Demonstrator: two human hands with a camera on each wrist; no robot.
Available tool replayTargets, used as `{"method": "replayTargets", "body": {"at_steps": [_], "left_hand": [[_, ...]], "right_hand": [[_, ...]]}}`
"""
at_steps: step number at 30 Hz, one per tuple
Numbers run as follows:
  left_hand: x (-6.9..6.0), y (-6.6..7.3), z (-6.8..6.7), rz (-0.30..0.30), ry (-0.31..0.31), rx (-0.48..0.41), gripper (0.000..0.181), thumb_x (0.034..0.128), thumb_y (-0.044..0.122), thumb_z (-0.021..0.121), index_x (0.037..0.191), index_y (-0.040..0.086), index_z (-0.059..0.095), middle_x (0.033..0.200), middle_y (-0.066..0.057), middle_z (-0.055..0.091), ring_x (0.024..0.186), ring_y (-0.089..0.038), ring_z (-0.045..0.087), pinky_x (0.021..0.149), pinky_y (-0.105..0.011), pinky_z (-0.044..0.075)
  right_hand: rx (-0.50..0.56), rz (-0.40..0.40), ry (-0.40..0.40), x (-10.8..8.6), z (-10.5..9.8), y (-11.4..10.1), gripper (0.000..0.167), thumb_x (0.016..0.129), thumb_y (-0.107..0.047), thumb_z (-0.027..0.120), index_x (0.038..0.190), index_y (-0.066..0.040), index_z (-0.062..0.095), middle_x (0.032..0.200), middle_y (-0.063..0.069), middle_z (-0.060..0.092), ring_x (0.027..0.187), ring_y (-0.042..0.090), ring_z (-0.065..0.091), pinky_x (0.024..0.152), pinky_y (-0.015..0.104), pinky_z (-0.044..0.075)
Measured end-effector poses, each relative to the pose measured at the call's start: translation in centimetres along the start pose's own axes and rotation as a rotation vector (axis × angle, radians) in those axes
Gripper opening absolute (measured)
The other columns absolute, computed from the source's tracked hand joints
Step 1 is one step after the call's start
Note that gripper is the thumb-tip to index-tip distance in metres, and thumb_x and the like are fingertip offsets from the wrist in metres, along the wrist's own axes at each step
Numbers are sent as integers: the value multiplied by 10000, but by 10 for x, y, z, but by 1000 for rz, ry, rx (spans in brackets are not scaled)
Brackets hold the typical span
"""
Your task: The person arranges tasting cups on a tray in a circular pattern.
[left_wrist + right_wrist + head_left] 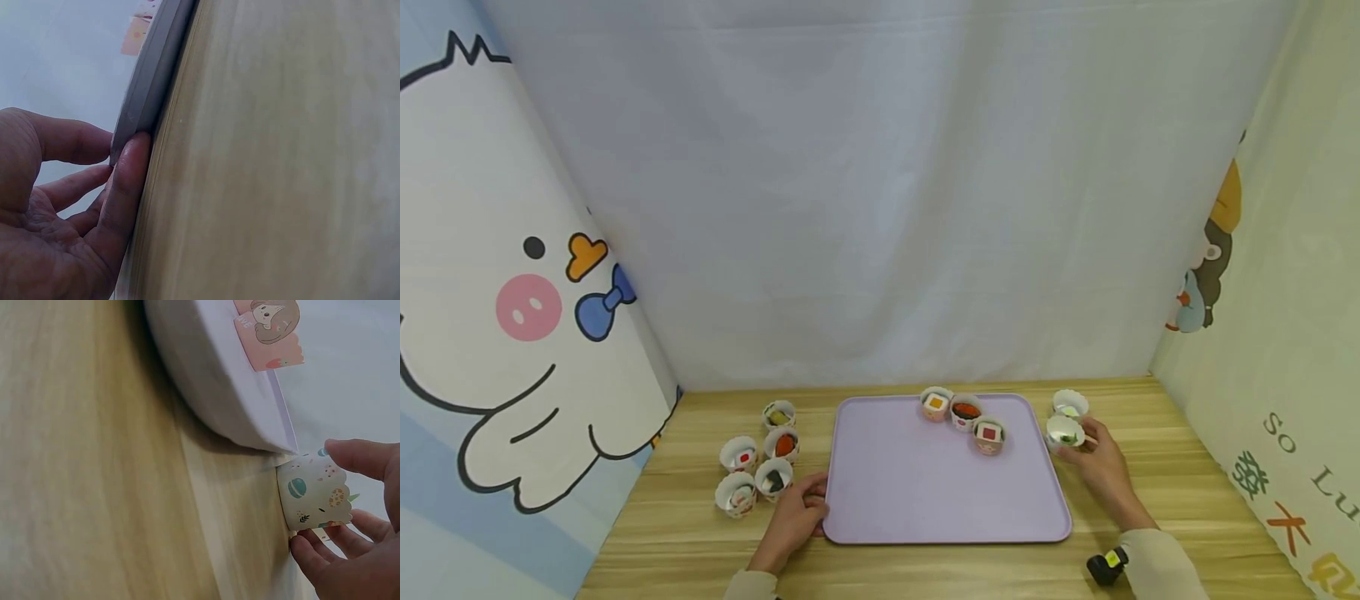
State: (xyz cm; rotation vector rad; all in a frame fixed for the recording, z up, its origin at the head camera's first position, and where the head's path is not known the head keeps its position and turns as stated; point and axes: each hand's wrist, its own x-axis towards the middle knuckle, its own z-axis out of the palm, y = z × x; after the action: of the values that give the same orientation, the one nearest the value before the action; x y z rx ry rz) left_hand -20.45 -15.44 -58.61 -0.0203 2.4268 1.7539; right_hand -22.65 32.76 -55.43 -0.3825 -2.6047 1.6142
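A lilac tray (940, 492) lies on the table. My left hand (795, 515) holds its left edge; in the left wrist view this hand (69, 200) has thumb and fingers against the tray's rim (147, 81). Just right of the tray, my right hand (1101, 468) grips a white paper cup (1064, 432) with something green inside. The right wrist view shows thumb and fingers of the hand (356, 531) around that patterned cup (315, 490); whether it touches the table is unclear. Another white cup (1070, 402) stands right behind it.
Three filled cups, with orange-topped (936, 404), red (966, 412) and dark-red-topped (989, 436) contents, stand at the tray's back right. Several filled cups (737, 493) cluster left of the tray. A black object (1107, 567) is by my right sleeve. Curtains (880, 208) enclose the table.
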Motion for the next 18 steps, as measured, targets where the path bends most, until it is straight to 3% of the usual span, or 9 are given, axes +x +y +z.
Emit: {"method": "replayTargets", "body": {"at_steps": [4, 9, 18], "left_hand": [[0, 1, 0, -1, -7, -1, 576, 783, -66, 590, 1355, -69, 513, 1068, -186, 612, 811, -151, 598, 507, -340, 570], [-1, 3, -1, -2, -10, -1, 577, 789, -66, 591, 1360, -73, 506, 1077, -194, 598, 810, -147, 592, 506, -349, 571], [2, 0, -2, -6, -23, 4, 576, 803, -49, 582, 1372, -72, 493, 1085, -193, 594, 816, -141, 592, 514, -324, 569]], "right_hand": [[-3, 3, 3, 2, 3, -1, 768, 877, -128, 708, 1488, 26, 270, 1499, 316, 324, 1339, 469, 422, 828, 109, 425], [-47, 2, 13, 4, 6, -2, 754, 871, -129, 707, 1482, 28, 294, 1491, 324, 338, 1299, 465, 457, 944, 319, 466], [-87, -12, 48, 4, 8, -1, 689, 855, -127, 719, 1432, 21, 372, 1444, 318, 408, 1187, 429, 529, 805, 222, 438]]}}
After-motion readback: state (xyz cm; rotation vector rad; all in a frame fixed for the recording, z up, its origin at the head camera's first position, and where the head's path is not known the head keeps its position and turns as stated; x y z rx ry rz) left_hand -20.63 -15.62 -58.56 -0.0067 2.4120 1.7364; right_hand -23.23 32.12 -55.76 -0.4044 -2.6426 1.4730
